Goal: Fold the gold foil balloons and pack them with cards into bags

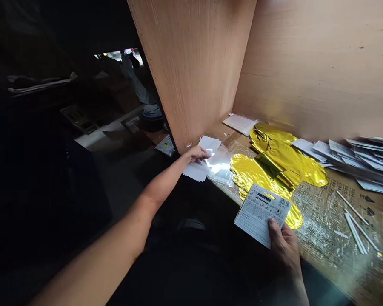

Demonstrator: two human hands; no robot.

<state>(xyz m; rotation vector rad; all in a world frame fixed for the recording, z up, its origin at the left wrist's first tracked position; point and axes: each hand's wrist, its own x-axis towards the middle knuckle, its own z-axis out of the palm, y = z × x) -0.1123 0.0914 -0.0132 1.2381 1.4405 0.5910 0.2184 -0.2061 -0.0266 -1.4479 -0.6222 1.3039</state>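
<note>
My right hand grips a printed cardboard packaging card by its lower right corner, thumb on top. The card has small text, a barcode and a yellow-showing hanging hole; another edge shows behind it, so it may be more than one. My left hand reaches out to the table's left end, fingers pinched at the edge of a clear plastic bag. White cards lie under and beside that hand. Gold foil balloons, flat and folded, lie between the two hands.
A stack of white printed cards spreads along the back right. White sticks lie on the tape-covered cardboard tabletop. Wooden panels rise at the left and back. Another clear packet sits in the corner.
</note>
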